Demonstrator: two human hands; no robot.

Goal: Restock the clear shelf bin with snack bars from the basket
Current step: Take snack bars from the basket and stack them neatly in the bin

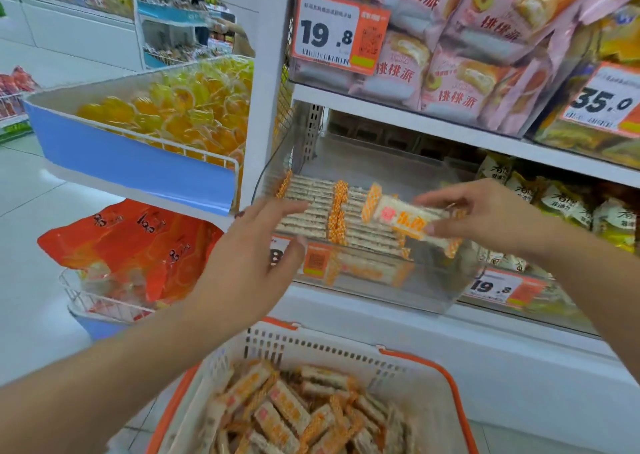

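Basket: nearest to me stood the white basket [346, 353] with orange trim, low in the view, and I saw it heaped with loose snack bars [291, 408] in white and orange wrappers.
Left hand: my left hand [249, 256] reached forward above the basket, fingers straight and loosely spread, holding nothing; its fingertips lay in front of the front left corner of the bin, and I could not tell whether they touched it.
Right hand: my right hand [485, 216] pinched one held bar [412, 221] between thumb and fingers, level and crosswise, over the right part of the bin.
Clear shelf bin: the clear shelf bin [398, 291] sat on the white shelf just behind the basket; I saw stacked bars [311, 207] laid in neat rows filling its left and middle part.
Price tag: an orange tag [317, 259] hung on the bin's front, partly hidden by my left hand.
Upper shelf: pink pastry packets [460, 48] stood above it.
Left side: yellow sweets [180, 114] filled a blue-fronted tray.
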